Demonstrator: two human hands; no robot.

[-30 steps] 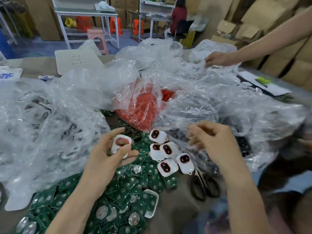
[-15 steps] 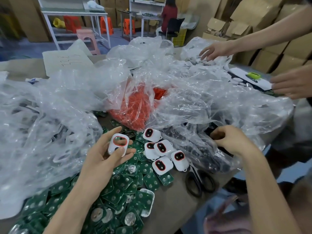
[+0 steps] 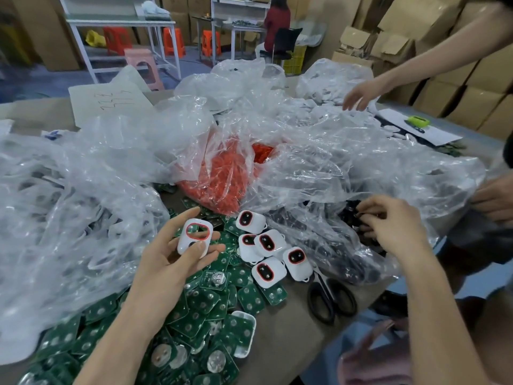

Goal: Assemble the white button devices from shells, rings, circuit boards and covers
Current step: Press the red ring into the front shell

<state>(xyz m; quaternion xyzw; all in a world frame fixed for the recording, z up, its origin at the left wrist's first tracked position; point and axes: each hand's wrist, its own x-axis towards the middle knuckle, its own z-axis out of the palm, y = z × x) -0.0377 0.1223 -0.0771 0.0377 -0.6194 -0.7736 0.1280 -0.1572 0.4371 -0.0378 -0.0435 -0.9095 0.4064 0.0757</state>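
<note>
Brown table [image 3: 280,343], heap of green circuit boards [image 3: 194,301], 5 white button devices [image 3: 268,243], black scissors [image 3: 331,300], crumpled clear plastic bags [image 3: 69,204]

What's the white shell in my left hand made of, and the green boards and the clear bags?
White shell: probably moulded plastic, smooth, slightly glossy; soft highlights on its rounded edges. Green boards: likely rigid circuit laminate, matte green with shiny metal discs. Clear bags: thin plastic film, crinkled and glinting.

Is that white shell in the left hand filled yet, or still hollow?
Hollow: the shell in the left hand has its red ring, but you see straight through the opening.
</note>
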